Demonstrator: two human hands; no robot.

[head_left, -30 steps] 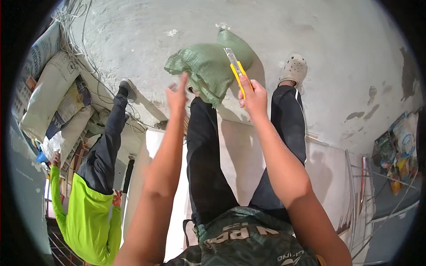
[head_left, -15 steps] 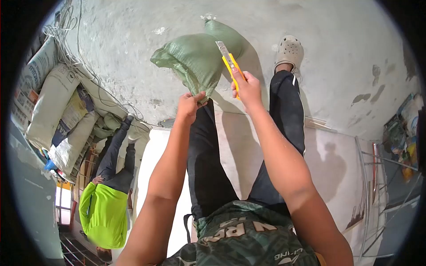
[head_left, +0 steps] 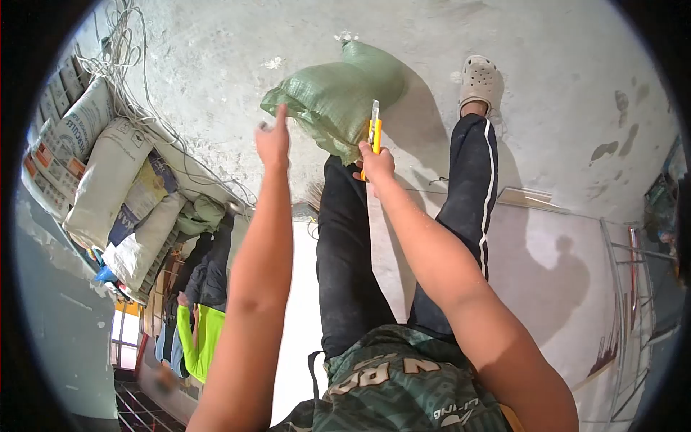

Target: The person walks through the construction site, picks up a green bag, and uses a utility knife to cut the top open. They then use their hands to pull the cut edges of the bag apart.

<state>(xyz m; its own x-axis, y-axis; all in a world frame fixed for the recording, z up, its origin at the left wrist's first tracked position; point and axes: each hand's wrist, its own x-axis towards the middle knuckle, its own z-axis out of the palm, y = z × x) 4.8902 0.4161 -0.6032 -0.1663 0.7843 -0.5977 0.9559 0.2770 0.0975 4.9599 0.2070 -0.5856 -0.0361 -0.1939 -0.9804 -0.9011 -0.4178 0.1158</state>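
A full green woven sack (head_left: pixel 327 86) lies on the concrete floor in front of me, its loose gathered edge towards my legs. My right hand (head_left: pixel 377 164) is closed on a yellow utility knife (head_left: pixel 376 137), whose bare blade points away from me and overlaps the sack's right side. The fingers of that hand are right at the sack's near corner. My left hand (head_left: pixel 273 142) is at the sack's left corner, index finger stretched out and thumb apart, with nothing seen in it.
Stacked filled bags (head_left: pixel 111 162) and tangled cables (head_left: pixel 122 47) line the left side. People stand at the lower left, one in a bright yellow-green top (head_left: pixel 205 342). A pale board (head_left: pixel 533 259) lies under my legs; a metal frame (head_left: pixel 612 317) stands at right.
My left hand has let go of the sack's near corner and moved to its left corner. My right hand with the knife has come down and left to the near corner.
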